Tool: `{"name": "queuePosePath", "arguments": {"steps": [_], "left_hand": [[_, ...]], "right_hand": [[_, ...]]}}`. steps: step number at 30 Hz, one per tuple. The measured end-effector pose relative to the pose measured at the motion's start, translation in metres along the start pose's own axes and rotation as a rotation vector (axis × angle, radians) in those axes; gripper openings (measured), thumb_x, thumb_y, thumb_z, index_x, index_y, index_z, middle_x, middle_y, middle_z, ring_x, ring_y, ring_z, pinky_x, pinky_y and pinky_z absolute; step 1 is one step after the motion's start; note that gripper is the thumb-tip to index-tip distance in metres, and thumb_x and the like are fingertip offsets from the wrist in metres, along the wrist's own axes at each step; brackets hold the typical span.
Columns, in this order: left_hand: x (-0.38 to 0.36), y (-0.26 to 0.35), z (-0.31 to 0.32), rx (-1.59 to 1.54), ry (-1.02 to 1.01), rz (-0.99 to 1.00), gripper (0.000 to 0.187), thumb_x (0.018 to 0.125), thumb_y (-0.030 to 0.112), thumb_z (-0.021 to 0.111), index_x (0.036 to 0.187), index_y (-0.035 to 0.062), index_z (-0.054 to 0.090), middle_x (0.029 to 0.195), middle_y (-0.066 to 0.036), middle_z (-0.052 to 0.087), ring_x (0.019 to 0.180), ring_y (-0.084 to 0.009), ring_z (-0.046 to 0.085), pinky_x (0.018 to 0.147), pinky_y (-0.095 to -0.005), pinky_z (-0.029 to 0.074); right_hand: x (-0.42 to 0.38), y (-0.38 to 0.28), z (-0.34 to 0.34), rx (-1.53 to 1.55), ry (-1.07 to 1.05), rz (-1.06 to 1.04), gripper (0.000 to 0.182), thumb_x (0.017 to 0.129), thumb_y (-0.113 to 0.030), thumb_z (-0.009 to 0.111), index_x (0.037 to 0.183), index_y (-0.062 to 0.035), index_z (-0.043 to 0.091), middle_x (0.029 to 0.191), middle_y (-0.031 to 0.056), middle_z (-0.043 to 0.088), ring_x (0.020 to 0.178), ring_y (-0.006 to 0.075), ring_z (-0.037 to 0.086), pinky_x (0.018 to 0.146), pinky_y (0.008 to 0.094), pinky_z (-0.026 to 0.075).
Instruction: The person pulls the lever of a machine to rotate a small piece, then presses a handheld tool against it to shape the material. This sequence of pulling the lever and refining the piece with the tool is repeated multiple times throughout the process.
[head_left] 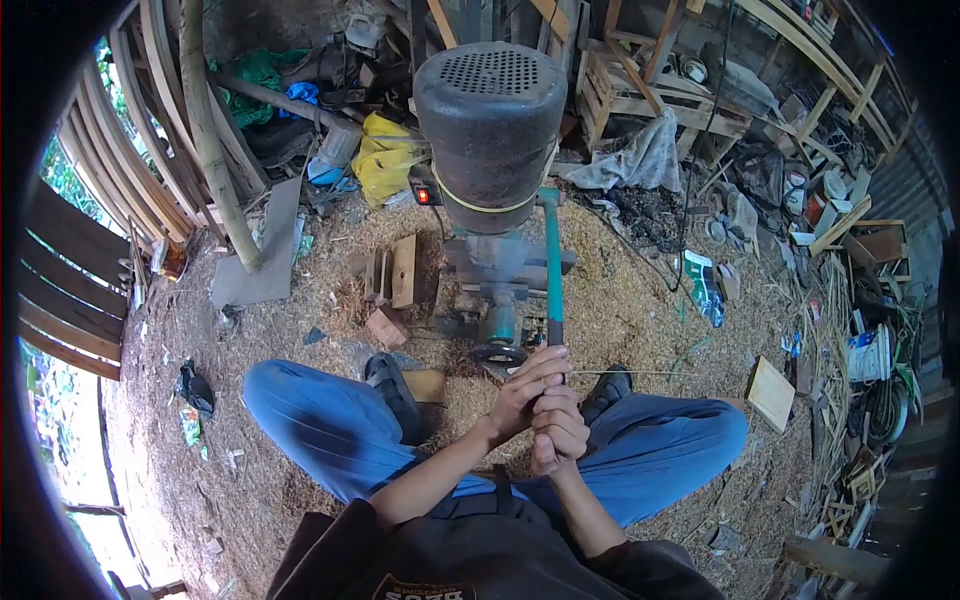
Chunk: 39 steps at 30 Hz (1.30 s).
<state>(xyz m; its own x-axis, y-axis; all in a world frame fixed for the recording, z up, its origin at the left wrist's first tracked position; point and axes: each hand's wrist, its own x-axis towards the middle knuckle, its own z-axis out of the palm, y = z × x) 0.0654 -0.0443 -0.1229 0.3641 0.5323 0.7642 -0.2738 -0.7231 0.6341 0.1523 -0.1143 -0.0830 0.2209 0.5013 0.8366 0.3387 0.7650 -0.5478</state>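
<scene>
Your left hand (528, 388) clasped the dark grip (556, 334) of the teal lever (553, 250), and your right hand (559, 428) was curled around it just below. That lever ran along the right side of the machine (490, 130), near the handwheel (498, 357), above a shavings-strewn floor (640, 330); a switch (423, 195) glowed red.

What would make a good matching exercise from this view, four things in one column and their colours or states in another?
Things:
1. Lever
2. Switch
3. Sack
4. Left hand

Colours or states:
A. Glowing red
B. Closed around a dark grip
C. Yellow and crumpled
D. Teal shaft

Pairs: 1-D, 2-A, 3-C, 4-B
</scene>
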Motion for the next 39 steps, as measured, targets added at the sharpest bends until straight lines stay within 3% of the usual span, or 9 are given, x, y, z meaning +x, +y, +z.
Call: {"name": "queuePosePath", "arguments": {"steps": [14, 16, 17, 24, 30, 32, 36, 38, 39], "left_hand": [[0.035, 0.031, -0.012, -0.003, -0.047, -0.1, 0.039, 0.092, 0.012, 0.068, 0.126, 0.0029, 0.052, 0.136, -0.02, 0.057, 0.139, -0.0415, 0.044, 0.116, -0.0589, 0.03], [0.052, 0.04, -0.016, 0.185, 0.013, -0.079, 0.048, 0.082, -0.007, 0.062, 0.129, 0.0016, 0.055, 0.141, -0.019, 0.055, 0.14, -0.041, 0.044, 0.117, -0.0534, 0.032], [0.06, 0.047, -0.02, 0.189, 0.058, -0.089, 0.054, 0.075, -0.013, 0.055, 0.126, 0.0016, 0.058, 0.14, -0.02, 0.055, 0.139, -0.0399, 0.046, 0.116, -0.054, 0.033], [0.082, 0.057, -0.067, 0.434, 0.154, -0.076, 0.052, 0.067, -0.015, 0.052, 0.116, 0.0021, 0.06, 0.136, -0.021, 0.059, 0.131, -0.0393, 0.053, 0.11, -0.0544, 0.038], [0.102, 0.064, -0.105, 0.603, 0.247, -0.117, 0.052, 0.072, -0.016, 0.05, 0.12, 0.002, 0.056, 0.137, -0.019, 0.059, 0.137, -0.0385, 0.047, 0.114, -0.0504, 0.034], [0.109, 0.06, -0.111, 0.65, 0.261, -0.136, 0.043, 0.081, -0.011, 0.049, 0.121, 0.0049, 0.056, 0.139, -0.019, 0.057, 0.136, -0.0392, 0.048, 0.112, -0.0487, 0.035], [0.12, 0.047, -0.116, 0.648, 0.243, -0.127, 0.043, 0.082, -0.012, 0.046, 0.12, 0.005, 0.056, 0.137, -0.019, 0.059, 0.136, -0.0401, 0.048, 0.112, -0.0487, 0.035], [0.12, 0.041, -0.115, 0.655, 0.242, -0.158, 0.043, 0.082, -0.013, 0.046, 0.12, 0.005, 0.056, 0.137, -0.019, 0.059, 0.136, -0.0402, 0.048, 0.113, -0.049, 0.035], [0.12, 0.039, -0.115, 0.664, 0.242, -0.179, 0.043, 0.082, -0.013, 0.046, 0.12, 0.005, 0.056, 0.137, -0.018, 0.059, 0.136, -0.0403, 0.048, 0.113, -0.0493, 0.035]], "right_hand": [[0.053, -0.018, -0.005, -0.013, -0.121, 0.024, 0.028, 0.087, -0.015, 0.058, 0.065, 0.0019, 0.056, 0.065, 0.0095, 0.058, 0.074, 0.0269, 0.062, 0.086, 0.0457, 0.05], [0.097, -0.026, 0.002, 0.06, -0.017, -0.035, 0.035, 0.093, -0.02, 0.052, 0.062, -0.002, 0.051, 0.066, 0.0084, 0.056, 0.071, 0.0258, 0.058, 0.078, 0.0435, 0.048], [0.119, -0.028, 0.002, 0.089, -0.018, -0.045, 0.034, 0.095, -0.021, 0.051, 0.066, -0.0029, 0.05, 0.069, 0.0085, 0.056, 0.073, 0.0254, 0.057, 0.076, 0.0431, 0.047], [0.239, -0.006, 0.013, 0.126, -0.014, -0.058, 0.026, 0.104, -0.026, 0.046, 0.111, -0.0008, 0.048, 0.105, 0.0154, 0.055, 0.095, 0.0245, 0.055, 0.086, 0.0396, 0.045], [0.277, 0.015, 0.023, 0.076, 0.017, -0.097, 0.05, 0.107, -0.044, 0.042, 0.136, -0.004, 0.037, 0.115, 0.0169, 0.054, 0.102, 0.0225, 0.054, 0.096, 0.04, 0.043], [0.281, 0.017, 0.024, 0.123, 0.03, -0.009, 0.059, 0.107, -0.042, 0.041, 0.15, -0.004, 0.027, 0.132, 0.0209, 0.052, 0.118, 0.0278, 0.054, 0.106, 0.0427, 0.039], [0.301, 0.048, 0.024, -0.02, 0.05, 0.09, 0.069, 0.106, -0.041, 0.044, 0.158, -0.0034, 0.018, 0.151, 0.0197, 0.04, 0.138, 0.03, 0.043, 0.116, 0.0432, 0.029], [0.315, 0.067, 0.02, 0.124, -0.035, 0.164, 0.075, 0.105, -0.043, 0.047, 0.16, -0.005, 0.012, 0.156, 0.0193, 0.036, 0.145, 0.0302, 0.034, 0.119, 0.0429, 0.023], [0.317, 0.079, 0.016, 0.18, -0.056, 0.208, 0.072, 0.105, -0.043, 0.047, 0.159, -0.0042, 0.02, 0.155, 0.0185, 0.038, 0.143, 0.03, 0.037, 0.119, 0.0421, 0.025]]}}
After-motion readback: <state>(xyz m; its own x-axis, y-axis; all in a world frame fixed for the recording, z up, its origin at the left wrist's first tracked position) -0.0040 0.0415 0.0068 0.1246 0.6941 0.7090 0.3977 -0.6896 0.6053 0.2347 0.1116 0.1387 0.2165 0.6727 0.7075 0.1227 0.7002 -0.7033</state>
